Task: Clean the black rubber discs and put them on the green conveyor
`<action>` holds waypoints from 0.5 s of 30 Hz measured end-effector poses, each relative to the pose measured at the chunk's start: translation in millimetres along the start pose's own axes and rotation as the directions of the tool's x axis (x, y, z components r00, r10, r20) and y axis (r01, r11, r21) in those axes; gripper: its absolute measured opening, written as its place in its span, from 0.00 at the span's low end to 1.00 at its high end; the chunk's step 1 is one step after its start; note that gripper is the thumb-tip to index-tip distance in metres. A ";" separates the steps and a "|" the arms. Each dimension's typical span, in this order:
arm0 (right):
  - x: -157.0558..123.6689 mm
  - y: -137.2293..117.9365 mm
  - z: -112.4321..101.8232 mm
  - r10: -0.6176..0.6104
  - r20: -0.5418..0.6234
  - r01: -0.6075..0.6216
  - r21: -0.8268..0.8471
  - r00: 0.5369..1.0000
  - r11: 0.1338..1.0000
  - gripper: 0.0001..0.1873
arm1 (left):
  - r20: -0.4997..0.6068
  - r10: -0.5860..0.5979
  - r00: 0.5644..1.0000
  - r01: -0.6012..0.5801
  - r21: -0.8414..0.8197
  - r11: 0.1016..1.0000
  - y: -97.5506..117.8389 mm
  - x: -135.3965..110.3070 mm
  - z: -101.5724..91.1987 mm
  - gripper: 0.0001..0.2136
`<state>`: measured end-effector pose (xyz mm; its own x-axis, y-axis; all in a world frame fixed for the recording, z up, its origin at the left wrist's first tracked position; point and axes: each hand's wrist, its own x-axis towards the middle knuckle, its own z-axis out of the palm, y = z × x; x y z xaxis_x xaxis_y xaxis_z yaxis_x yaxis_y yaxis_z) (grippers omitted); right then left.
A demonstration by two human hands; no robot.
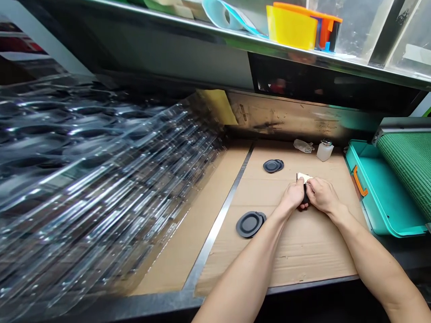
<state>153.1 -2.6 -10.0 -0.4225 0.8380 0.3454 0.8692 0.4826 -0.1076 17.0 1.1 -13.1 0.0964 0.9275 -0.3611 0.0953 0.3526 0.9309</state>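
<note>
Both my hands meet over the cardboard-covered bench (303, 251). My left hand (293, 195) is closed around a small dark part, which shows only as a dark sliver between the hands. My right hand (321, 194) pinches a small pale card or label (303, 177) at the top of that part. A dark round disc with a tab (249, 224) lies on the cardboard to the left of my left wrist. Farther back lies another dark round disc (273, 165).
A big leaning stack of clear plastic blister trays (87, 179) fills the left side. A small clear bottle (324, 150) and a crumpled bag (303, 145) stand at the back. A teal bin (380, 197) and green conveyor belt (409, 166) sit on the right. Yellow and orange containers (291, 27) rest on the shelf above.
</note>
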 end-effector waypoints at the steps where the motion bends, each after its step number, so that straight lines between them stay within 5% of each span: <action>1: -0.6 -0.2 -0.4 0.013 0.016 -0.013 -0.003 1.000 1.000 0.09 | -0.001 0.001 1.000 -0.001 -0.001 1.000 -0.8 0.4 -0.1 0.29; 15: -2.1 -0.9 1.0 0.057 0.031 -0.058 0.028 0.998 0.998 0.09 | -0.031 -0.031 0.999 0.032 0.021 0.999 -3.3 -0.6 0.2 0.27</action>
<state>152.9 -4.5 -11.6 -0.3797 0.8717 0.3099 0.8848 0.4400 -0.1534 16.8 -0.6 -16.0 0.0630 0.9194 -0.3882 0.1193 0.3793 0.9176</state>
